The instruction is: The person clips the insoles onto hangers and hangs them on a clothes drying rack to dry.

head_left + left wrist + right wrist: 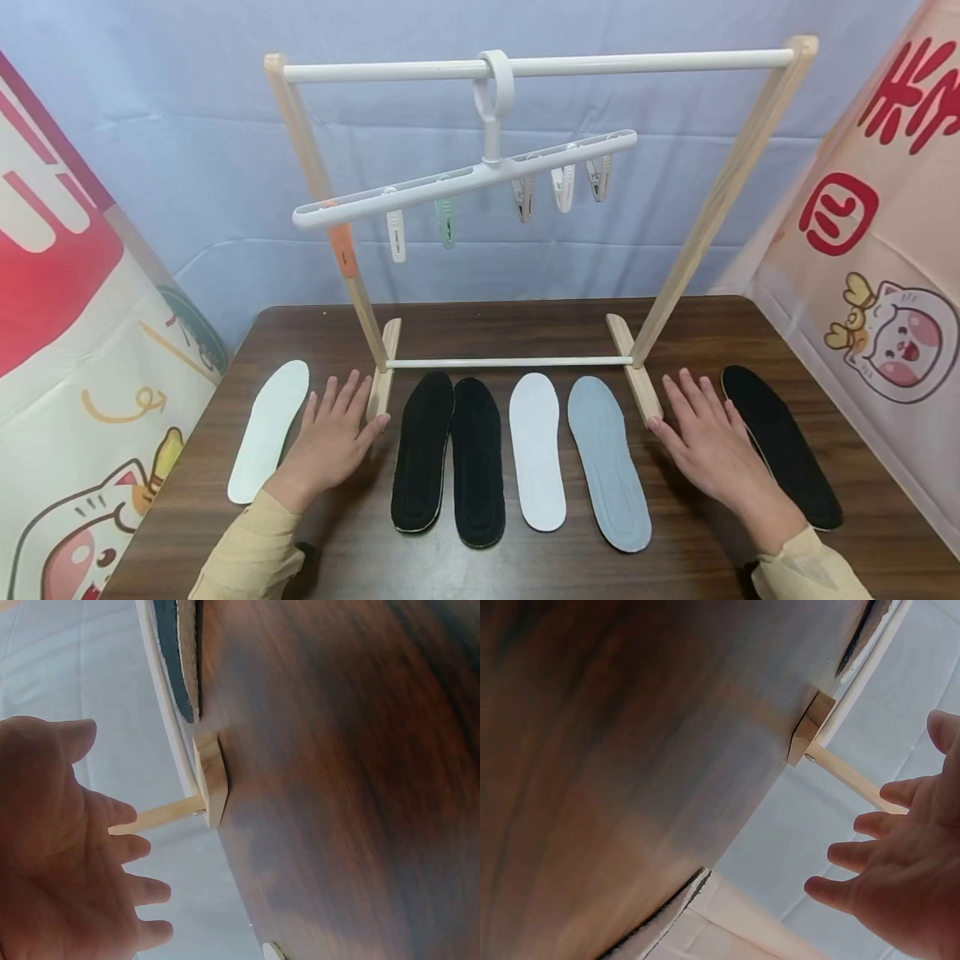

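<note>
My left hand (pixel 330 437), fingers straight and spread, is held palm down above the table between a white insole (pixel 268 433) and the left foot of a wooden rack (pixel 381 379). It holds nothing. The right hand (pixel 712 446) hovers likewise, fingers extended, between the rack's right foot and a black insole (pixel 783 450). In both wrist views a gap shows between palm and tabletop. Side by side between the hands lie two black insoles (pixel 423 454) (pixel 478 462), a white insole (pixel 537 454) and a light grey-blue insole (pixel 611 462).
A white clip hanger (pixel 465 179) hangs tilted from the rack's top bar (pixel 645 62), carrying several pegs, among them an orange peg (pixel 342 248) and a green peg (pixel 446 221). The brown table (pixel 517 329) stands against a pale blue cloth, with printed banners (pixel 892 250) on either side.
</note>
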`<action>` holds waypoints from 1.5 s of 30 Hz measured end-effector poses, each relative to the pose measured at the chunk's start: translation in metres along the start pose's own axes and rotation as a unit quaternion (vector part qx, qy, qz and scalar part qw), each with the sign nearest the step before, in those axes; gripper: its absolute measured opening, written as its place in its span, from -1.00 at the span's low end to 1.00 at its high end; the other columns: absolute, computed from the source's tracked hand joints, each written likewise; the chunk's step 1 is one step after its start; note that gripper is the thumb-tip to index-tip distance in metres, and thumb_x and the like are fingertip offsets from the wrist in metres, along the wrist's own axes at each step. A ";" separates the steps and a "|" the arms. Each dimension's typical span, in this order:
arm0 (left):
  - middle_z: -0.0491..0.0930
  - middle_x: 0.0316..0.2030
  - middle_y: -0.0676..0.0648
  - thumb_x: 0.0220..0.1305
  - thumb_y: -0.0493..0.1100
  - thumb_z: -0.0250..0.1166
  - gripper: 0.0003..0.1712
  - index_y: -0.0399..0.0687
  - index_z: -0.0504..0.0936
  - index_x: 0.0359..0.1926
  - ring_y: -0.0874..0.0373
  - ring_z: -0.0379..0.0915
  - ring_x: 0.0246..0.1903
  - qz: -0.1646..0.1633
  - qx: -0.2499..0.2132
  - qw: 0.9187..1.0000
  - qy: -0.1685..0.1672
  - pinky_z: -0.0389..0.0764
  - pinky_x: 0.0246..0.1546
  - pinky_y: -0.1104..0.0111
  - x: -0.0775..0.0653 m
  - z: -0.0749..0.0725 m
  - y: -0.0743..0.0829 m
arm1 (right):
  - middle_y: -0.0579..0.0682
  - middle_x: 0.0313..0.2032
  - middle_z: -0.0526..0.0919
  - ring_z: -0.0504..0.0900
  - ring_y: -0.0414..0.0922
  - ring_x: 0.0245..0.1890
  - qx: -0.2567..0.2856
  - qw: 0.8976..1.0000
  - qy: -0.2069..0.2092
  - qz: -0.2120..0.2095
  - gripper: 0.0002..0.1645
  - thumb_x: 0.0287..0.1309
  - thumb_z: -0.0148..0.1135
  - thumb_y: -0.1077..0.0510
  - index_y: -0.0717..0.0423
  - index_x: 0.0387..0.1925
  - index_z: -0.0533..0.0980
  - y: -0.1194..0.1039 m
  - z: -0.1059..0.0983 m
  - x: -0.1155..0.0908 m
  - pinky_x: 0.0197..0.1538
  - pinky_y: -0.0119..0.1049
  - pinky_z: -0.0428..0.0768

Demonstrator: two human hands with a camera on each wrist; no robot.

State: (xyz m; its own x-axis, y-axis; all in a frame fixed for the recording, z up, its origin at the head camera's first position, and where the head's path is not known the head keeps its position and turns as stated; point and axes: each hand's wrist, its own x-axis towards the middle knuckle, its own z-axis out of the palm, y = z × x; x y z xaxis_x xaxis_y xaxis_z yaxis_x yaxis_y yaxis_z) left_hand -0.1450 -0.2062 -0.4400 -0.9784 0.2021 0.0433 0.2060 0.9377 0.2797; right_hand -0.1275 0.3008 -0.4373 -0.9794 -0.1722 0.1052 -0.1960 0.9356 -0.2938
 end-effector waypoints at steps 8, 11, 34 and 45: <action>-0.05 0.57 -0.30 0.57 0.29 -0.15 -0.14 -0.22 0.06 0.57 -0.39 -0.27 0.53 0.001 -0.001 1.000 -0.003 -0.18 0.43 -0.32 -0.001 0.002 -0.001 | 0.37 0.54 -0.04 -0.21 0.31 0.56 0.001 1.000 0.004 0.003 -0.14 0.54 -0.08 -0.22 0.26 0.56 0.03 0.000 0.001 -0.001 0.34 0.50 -0.09; -0.04 0.57 -0.30 0.57 0.30 -0.15 -0.14 -0.21 0.06 0.57 -0.38 -0.27 0.54 0.003 -0.001 1.000 -0.002 -0.18 0.43 -0.31 0.000 0.003 -0.001 | 0.38 0.53 -0.03 -0.20 0.32 0.56 0.001 1.000 0.004 0.002 -0.13 0.54 -0.08 -0.22 0.27 0.55 0.03 0.000 0.000 -0.001 0.34 0.50 -0.09; 0.37 0.36 -0.38 0.56 0.15 0.03 -0.27 -0.36 0.32 0.42 -0.32 0.27 0.37 0.059 -0.012 0.991 0.116 0.31 0.35 -0.13 0.019 -0.020 0.015 | 0.44 0.37 0.27 0.30 0.45 0.29 0.000 0.999 0.024 -0.022 -0.18 0.40 0.23 -0.06 0.32 0.45 0.22 -0.016 -0.005 0.002 0.17 0.39 0.37; 0.38 0.36 -0.32 0.56 0.21 -0.02 -0.23 -0.32 0.26 0.45 -0.26 0.31 0.35 0.065 -0.069 0.985 0.142 0.36 0.30 -0.12 0.035 -0.053 0.035 | 0.41 0.31 0.37 0.37 0.42 0.27 0.007 1.000 -0.002 -0.022 -0.21 0.38 0.24 -0.05 0.32 0.43 0.25 -0.028 -0.001 0.002 0.18 0.35 0.41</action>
State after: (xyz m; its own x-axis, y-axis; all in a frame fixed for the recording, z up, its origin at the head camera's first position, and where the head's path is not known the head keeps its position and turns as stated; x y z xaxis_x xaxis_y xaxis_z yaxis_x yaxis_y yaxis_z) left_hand -0.1726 -0.1813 -0.3775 -0.9132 0.2115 0.3484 0.3440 0.8585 0.3804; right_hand -0.1234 0.2743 -0.4280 -0.9701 -0.2140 0.1145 -0.2392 0.9227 -0.3022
